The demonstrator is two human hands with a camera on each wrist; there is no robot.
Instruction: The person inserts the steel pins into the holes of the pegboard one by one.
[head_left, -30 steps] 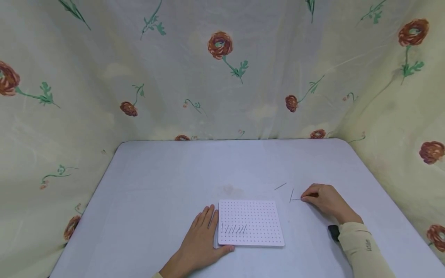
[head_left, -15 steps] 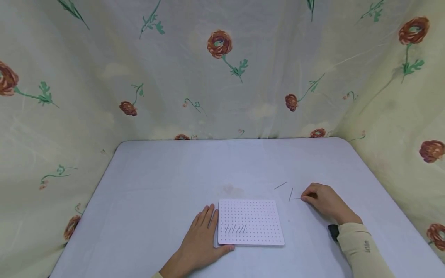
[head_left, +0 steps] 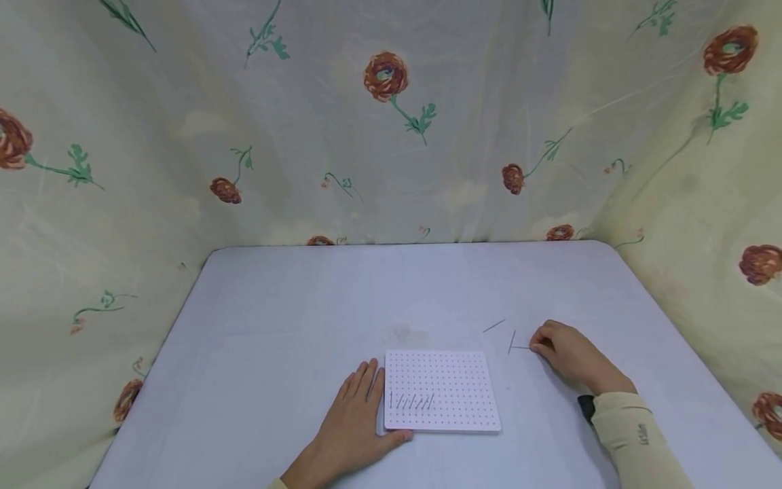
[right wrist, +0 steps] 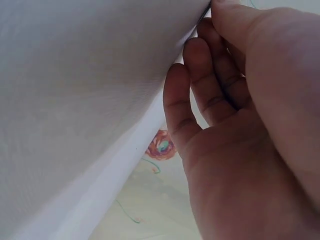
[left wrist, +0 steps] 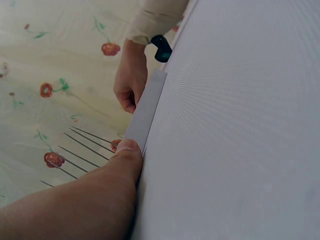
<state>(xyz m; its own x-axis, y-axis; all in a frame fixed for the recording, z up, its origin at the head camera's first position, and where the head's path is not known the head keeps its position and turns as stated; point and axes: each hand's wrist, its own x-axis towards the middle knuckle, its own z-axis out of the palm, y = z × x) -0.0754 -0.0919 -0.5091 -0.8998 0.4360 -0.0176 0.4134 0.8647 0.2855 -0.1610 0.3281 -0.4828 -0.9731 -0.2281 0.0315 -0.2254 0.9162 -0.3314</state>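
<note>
A white pegboard (head_left: 440,380) with rows of small holes lies on the table. Several thin metal pins (head_left: 415,402) stand in its near-left part; most look slanted in the head view. My left hand (head_left: 354,428) rests against the board's left side, fingers straight, with its thumb (left wrist: 129,146) at the near edge. To the right, my right hand (head_left: 568,350) pinches one end of a thin metal pin (head_left: 520,348) at the tabletop. Another loose pin (head_left: 512,341) lies crosswise at its free end, and a further pin (head_left: 493,326) lies farther left. In the right wrist view the pinched pin is hidden.
The white table (head_left: 293,305) has a faint stain (head_left: 403,333) behind the board. Flowered cloth (head_left: 452,170) hangs along the back and both sides. A black band (head_left: 586,407) sits at the right wrist.
Both hands stay almost in place, the right one pinching the pin's end throughout. The view shifts very slightly. The board and the other pins have not visibly moved.
</note>
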